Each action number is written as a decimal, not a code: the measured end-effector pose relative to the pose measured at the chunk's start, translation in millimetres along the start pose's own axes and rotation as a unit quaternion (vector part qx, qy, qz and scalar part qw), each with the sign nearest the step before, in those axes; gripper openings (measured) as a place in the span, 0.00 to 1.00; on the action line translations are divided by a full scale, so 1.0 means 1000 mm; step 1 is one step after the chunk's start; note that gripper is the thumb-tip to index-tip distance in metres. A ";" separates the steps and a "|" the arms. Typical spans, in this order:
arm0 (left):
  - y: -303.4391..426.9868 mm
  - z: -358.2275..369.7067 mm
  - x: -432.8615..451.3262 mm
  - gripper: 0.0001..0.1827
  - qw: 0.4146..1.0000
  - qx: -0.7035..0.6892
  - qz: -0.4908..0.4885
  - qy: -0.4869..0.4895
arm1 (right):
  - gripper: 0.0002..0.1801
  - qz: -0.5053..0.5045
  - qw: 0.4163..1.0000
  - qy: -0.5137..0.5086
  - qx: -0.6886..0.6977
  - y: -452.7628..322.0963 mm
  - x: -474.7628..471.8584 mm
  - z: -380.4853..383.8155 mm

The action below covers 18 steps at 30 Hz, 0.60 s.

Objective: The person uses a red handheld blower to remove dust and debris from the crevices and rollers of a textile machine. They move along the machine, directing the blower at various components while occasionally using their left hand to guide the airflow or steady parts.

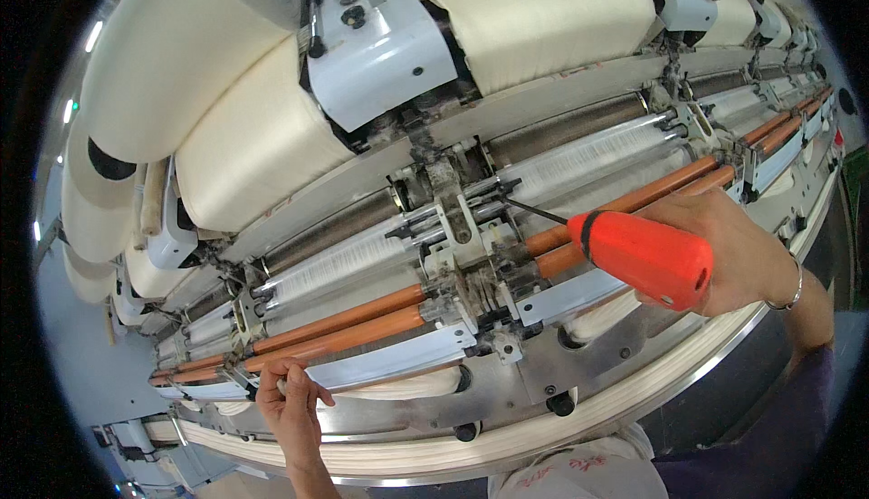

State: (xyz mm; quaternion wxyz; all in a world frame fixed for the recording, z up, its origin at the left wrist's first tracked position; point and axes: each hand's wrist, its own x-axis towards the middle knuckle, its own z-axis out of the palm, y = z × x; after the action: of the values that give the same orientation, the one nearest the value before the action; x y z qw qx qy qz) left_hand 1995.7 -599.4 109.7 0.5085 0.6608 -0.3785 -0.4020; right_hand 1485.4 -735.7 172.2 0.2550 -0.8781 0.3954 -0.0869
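Observation:
My right hand point(719, 248) grips a red-handled tool point(645, 255) with a black band and a thin dark shaft. The shaft's tip reaches the metal rollers point(502, 193) beside a central bracket of a textile drafting machine. My left hand point(292, 390) is at the lower left, by the orange-brown rollers point(339, 336) and the pale blue-white guard strip point(400, 360). Its fingers are curled around a small pale thing that I cannot make out. Thin white fibre webs point(584, 156) lie across the rollers.
Large cream fibre laps point(543, 17) rest above, between white covers point(380, 58). White slivers point(421, 455) run along the curved metal front edge. Black knobs point(561, 403) stick out of the steel table point(502, 390). More identical units continue to both sides.

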 end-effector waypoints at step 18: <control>-0.035 -0.082 -0.037 0.10 0.993 0.088 -0.082 0.013 | 0.17 0.073 0.980 -0.181 0.035 -0.083 0.119 -0.041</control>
State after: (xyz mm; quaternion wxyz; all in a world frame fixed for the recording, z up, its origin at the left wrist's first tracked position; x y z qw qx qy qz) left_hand 2059.6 -529.1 94.0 0.4186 0.7366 -0.3506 -0.3990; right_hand 1604.5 -793.0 244.6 0.3580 -0.8388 0.4027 0.0783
